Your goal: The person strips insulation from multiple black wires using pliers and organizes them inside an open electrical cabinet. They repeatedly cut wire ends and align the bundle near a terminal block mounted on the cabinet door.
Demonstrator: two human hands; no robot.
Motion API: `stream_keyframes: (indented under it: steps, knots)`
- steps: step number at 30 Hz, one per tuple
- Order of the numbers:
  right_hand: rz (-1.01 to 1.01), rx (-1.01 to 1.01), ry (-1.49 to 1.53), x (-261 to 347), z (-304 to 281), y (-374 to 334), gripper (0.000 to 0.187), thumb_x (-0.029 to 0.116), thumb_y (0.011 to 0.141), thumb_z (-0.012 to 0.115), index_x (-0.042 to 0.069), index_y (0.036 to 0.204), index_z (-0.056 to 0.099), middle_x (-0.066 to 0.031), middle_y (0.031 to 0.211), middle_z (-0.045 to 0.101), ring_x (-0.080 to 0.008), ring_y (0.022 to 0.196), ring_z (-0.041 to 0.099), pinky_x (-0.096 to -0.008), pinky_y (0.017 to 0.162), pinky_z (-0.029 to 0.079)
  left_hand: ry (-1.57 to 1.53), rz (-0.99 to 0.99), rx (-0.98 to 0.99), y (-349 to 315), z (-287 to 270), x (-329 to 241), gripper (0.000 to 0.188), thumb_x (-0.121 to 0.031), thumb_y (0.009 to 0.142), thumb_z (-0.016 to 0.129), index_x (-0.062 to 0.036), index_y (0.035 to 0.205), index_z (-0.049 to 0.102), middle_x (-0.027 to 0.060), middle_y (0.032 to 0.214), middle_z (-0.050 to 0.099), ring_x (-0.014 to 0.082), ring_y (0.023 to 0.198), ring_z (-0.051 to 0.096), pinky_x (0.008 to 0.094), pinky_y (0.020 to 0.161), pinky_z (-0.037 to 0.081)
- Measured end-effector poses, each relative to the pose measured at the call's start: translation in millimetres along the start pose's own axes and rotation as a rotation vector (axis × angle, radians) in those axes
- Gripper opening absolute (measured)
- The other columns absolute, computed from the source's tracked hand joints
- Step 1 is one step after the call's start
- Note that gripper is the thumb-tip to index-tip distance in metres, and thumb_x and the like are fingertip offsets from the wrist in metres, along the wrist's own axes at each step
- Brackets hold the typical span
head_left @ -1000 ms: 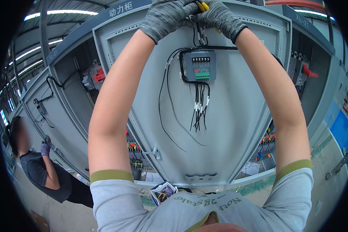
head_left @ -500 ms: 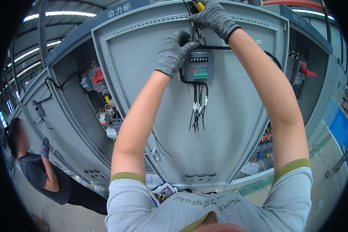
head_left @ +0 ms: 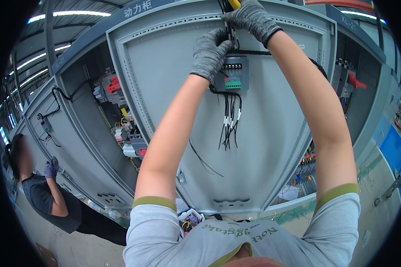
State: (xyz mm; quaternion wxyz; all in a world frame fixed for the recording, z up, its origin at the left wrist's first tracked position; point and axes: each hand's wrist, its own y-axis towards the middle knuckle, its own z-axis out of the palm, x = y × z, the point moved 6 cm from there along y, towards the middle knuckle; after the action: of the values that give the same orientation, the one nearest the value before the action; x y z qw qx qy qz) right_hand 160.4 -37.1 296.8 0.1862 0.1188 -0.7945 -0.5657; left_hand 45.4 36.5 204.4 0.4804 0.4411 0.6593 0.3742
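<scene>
High on the grey cabinet door point(head_left: 200, 129), my left hand point(head_left: 210, 54), in a grey knit glove, is closed around black wires point(head_left: 231, 38) with white marker sleeves. My right hand point(head_left: 255, 21), gloved alike, is just above and to the right, wrapped round a yellow-handled tool point(head_left: 234, 4); its working end is hidden. Below the hands sits a grey terminal module point(head_left: 239, 73) with a green connector point(head_left: 233, 84). Under it dangles a bunch of loose black wires point(head_left: 229, 120) with white sleeves. A thin dark wire point(head_left: 204, 162) hangs beside my left forearm.
Cabinets with red switch handles point(head_left: 114, 84) stand open on both sides. At the left a person point(head_left: 53, 196) in dark clothes and gloves stands by another door. A box point(head_left: 191, 218) of small items lies at the door's foot. A black cable bundle point(head_left: 254, 53) crosses the door.
My left hand has moved right and slightly up, closer to my right hand, and its fingers have closed in on the wires. The thin hanging wire has swung right.
</scene>
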Motion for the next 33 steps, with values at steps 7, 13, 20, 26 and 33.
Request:
stream_keyframes:
  steps: [7,13,20,26,33]
  knots:
    - [0.014,0.136,0.012,3,-1,11,0.032,0.02,0.069,0.075,-0.001,0.091,0.066,-0.0172,0.081,0.068,-0.0277,0.074,0.065,-0.0372,0.067,0.052,-0.118,-0.09,0.037,9,3,10,0.024,-0.013,0.086,0.066,0.0003,0.106,0.067,0.0108,0.091,0.071,0.0165,0.082,0.066,0.0301,0.08,0.052]
    - [0.083,0.345,0.377,13,6,19,0.024,0.012,0.073,0.074,0.002,0.093,0.068,-0.0045,0.076,0.066,-0.0118,0.067,0.06,-0.0278,0.061,0.05,-0.111,-0.113,0.115,8,2,3,0.023,-0.012,0.086,0.065,-0.0001,0.105,0.067,0.0104,0.09,0.071,0.0158,0.08,0.065,0.0302,0.078,0.051]
    - [-0.009,0.211,0.074,10,4,33,0.027,0.018,0.071,0.075,0.002,0.092,0.069,-0.0076,0.079,0.069,-0.0145,0.068,0.061,-0.03,0.063,0.051,-0.128,-0.031,0.118,11,1,0,0.026,-0.015,0.085,0.068,-0.0023,0.107,0.066,0.0113,0.094,0.072,0.0173,0.083,0.065,0.0312,0.081,0.05]
    - [0.037,0.21,0.077,-1,7,40,0.03,0.022,0.068,0.08,0.003,0.087,0.069,-0.0087,0.078,0.07,-0.0148,0.069,0.061,-0.0306,0.063,0.051,-0.135,0.021,-0.278,43,-29,-19,0.023,-0.018,0.078,0.073,-0.0006,0.092,0.067,0.0131,0.083,0.07,0.027,0.08,0.067,0.0365,0.078,0.052]
    - [0.022,0.153,0.122,5,-13,37,0.034,0.027,0.068,0.082,0.004,0.088,0.069,-0.0091,0.076,0.069,-0.0167,0.068,0.063,-0.0319,0.063,0.052,-0.386,-0.005,-0.317,52,-17,-30,0.01,-0.005,0.08,0.07,0.0015,0.087,0.066,0.008,0.074,0.068,0.0125,0.062,0.065,0.0274,0.058,0.053]
